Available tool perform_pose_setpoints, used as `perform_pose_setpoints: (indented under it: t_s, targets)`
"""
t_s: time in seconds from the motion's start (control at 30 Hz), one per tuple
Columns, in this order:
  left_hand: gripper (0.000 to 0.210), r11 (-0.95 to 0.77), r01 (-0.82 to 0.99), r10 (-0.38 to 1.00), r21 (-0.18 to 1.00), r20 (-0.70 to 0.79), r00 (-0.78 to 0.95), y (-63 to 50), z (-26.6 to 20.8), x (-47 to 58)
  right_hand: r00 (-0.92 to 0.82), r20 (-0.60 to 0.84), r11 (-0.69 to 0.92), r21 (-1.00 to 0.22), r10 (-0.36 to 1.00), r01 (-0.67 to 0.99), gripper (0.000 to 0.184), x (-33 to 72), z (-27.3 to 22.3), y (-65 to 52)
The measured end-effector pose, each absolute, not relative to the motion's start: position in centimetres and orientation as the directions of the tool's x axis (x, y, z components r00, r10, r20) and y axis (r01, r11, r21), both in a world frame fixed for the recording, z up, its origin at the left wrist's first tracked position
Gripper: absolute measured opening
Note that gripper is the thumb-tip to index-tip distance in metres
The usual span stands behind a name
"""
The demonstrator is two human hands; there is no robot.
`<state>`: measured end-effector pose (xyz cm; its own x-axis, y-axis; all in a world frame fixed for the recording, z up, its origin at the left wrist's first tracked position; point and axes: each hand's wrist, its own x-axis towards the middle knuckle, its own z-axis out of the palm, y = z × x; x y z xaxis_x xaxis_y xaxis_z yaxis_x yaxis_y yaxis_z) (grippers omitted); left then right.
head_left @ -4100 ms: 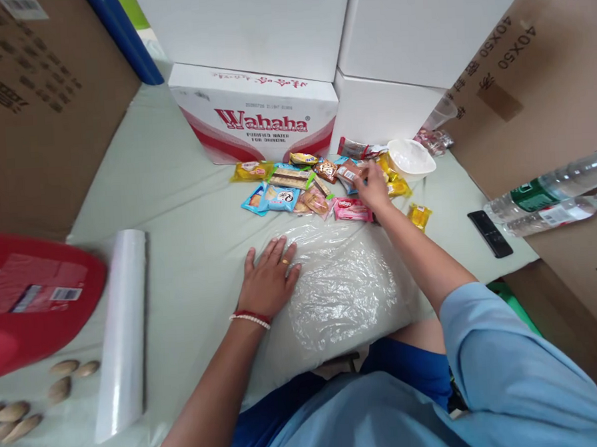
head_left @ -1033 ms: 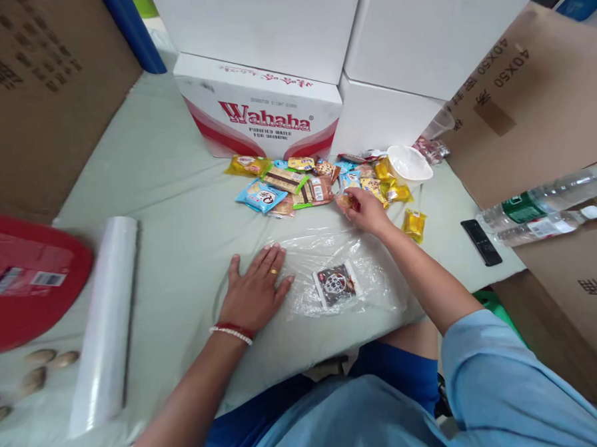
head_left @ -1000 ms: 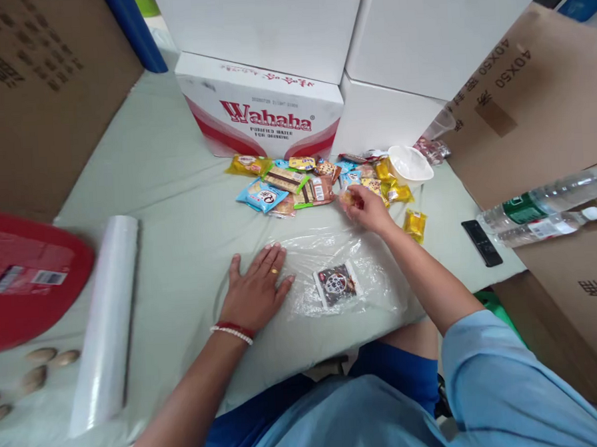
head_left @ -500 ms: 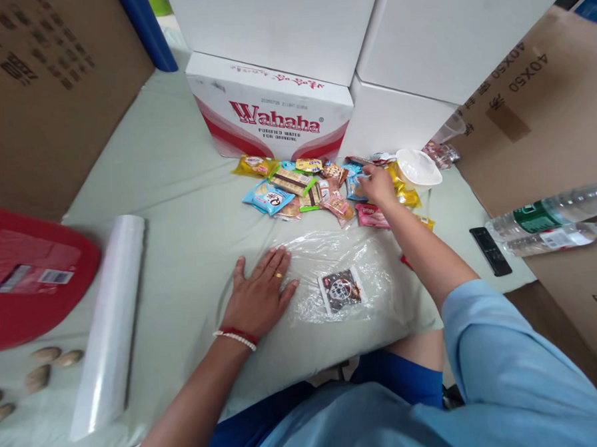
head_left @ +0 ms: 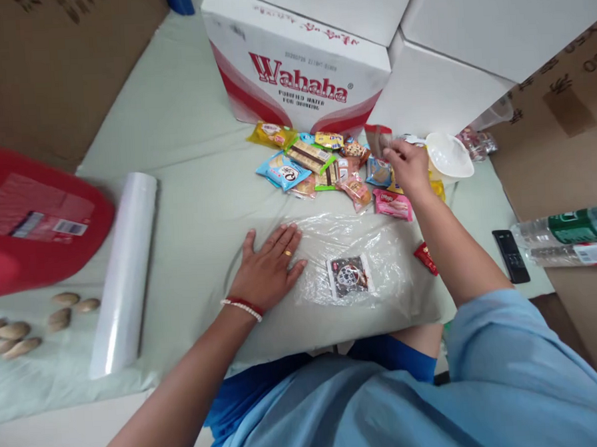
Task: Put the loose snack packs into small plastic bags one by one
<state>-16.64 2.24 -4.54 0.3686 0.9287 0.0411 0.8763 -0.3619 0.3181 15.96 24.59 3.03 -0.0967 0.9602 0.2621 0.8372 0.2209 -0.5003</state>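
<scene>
My left hand [head_left: 273,265] lies flat with fingers spread, at the left edge of a clear plastic bag [head_left: 390,245] on the cloth-covered table. On the plastic sits a dark snack packet [head_left: 349,276] with white edges. My right hand [head_left: 408,168] pinches a red and brown snack packet [head_left: 378,139] and holds it up over the right side of a heap of wrapped snacks. In that heap are a blue packet [head_left: 283,171], a yellow packet [head_left: 272,135] and a pink packet [head_left: 393,204]. A red packet [head_left: 425,258] lies partly behind my right forearm.
Behind the snacks stands a Wahaha carton [head_left: 298,83]. A white bowl [head_left: 449,155], a black remote [head_left: 511,256] and plastic bottles [head_left: 573,228] are on the right. To the left are a plastic film roll [head_left: 125,272], a red container [head_left: 38,224] and several brown oval objects [head_left: 60,319].
My right hand has lifted a red and brown packet out of the heap. My left hand stays flat on the plastic's edge. The camera view has shifted.
</scene>
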Motion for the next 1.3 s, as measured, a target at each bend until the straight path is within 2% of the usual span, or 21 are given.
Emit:
perform_pose_setpoints:
  t_s: [0.07,0.13,0.2,0.3,0.37,0.43,0.5,0.6,0.7,0.77,0.87,1.0,1.07,1.13,1.2,1.3]
  targets:
    - [0.064,-0.36,0.873,0.93,0.33,0.048,0.365,2.2,-4.6,-16.6,-0.214,0.254,0.324,-0.555,0.943,0.766,0.028,16.1,3.9,18.8]
    - [0.064,-0.359,0.871,0.93,0.335,0.048,0.364,2.2,-4.5,-16.6,-0.329,0.262,0.421,-0.545,0.907,0.725,0.026,16.1,4.6,12.7]
    - [0.068,-0.364,0.872,0.927,0.327,0.036,0.374,2.2,-4.4,-16.6,-0.401,0.298,0.499,-0.486,0.866,0.717,0.027,15.7,4.6,7.4]
    - [0.081,-0.385,0.874,0.915,0.297,-0.004,0.404,2.2,-4.3,-16.6,-0.431,0.303,0.517,-0.325,0.85,0.792,0.031,14.9,2.9,1.9]
    - [0.087,-0.401,0.874,0.903,0.274,-0.043,0.427,2.3,-4.3,-16.8,-0.49,0.217,0.532,-0.231,0.844,0.814,0.033,14.5,1.4,-0.2]
    - [0.093,-0.416,0.872,0.889,0.259,-0.083,0.449,2.5,-4.3,-17.1,-0.562,0.091,0.568,-0.192,0.822,0.8,0.039,14.5,0.3,-1.4]
    - [0.1,-0.427,0.868,0.877,0.254,-0.118,0.466,2.6,-4.1,-17.4,-0.585,0.012,0.576,-0.189,0.811,0.795,0.049,14.8,0.0,-1.8]
    - [0.106,-0.435,0.868,0.877,0.24,-0.106,0.469,1.9,-3.3,-17.6,-0.572,0.014,0.56,-0.225,0.82,0.797,0.066,15.3,0.6,-0.9]
    - [0.097,-0.466,0.859,0.882,0.212,0.036,0.47,0.1,-2.1,-17.1,-0.645,0.001,0.616,-0.295,0.764,0.73,0.079,15.2,1.0,0.6]
    - [0.087,-0.528,0.819,0.848,0.227,0.091,0.521,-1.5,-1.7,-16.5,-0.702,-0.02,0.657,-0.336,0.711,0.675,0.081,15.0,0.9,1.3]
    - [0.077,-0.589,0.754,0.791,0.289,0.017,0.611,-3.7,-2.2,-15.9,-0.74,-0.005,0.692,-0.35,0.673,0.632,0.078,14.8,0.5,1.6]
    - [0.073,-0.526,0.783,0.808,0.333,-0.094,0.582,-5.3,-3.4,-16.3,-0.73,0.028,0.704,-0.295,0.682,0.646,0.068,14.9,0.2,1.3]
    - [0.06,-0.497,0.777,0.816,0.387,-0.096,0.57,-5.5,-3.4,-16.6,-0.724,0.047,0.71,-0.25,0.688,0.658,0.064,15.0,0.2,1.3]
    - [0.05,-0.41,0.776,0.859,0.479,-0.082,0.505,-5.2,-2.9,-16.4,-0.726,0.062,0.719,-0.219,0.685,0.66,0.059,15.0,0.3,1.6]
    - [0.056,-0.252,0.797,0.934,0.549,-0.078,0.349,-4.4,-2.1,-15.4,-0.729,0.054,0.721,-0.211,0.682,0.66,0.055,14.9,0.5,2.0]
    - [0.049,-0.105,0.862,0.985,0.496,-0.066,0.158,-3.2,-1.4,-13.0,-0.731,0.011,0.718,-0.198,0.682,0.667,0.055,14.6,0.6,2.3]
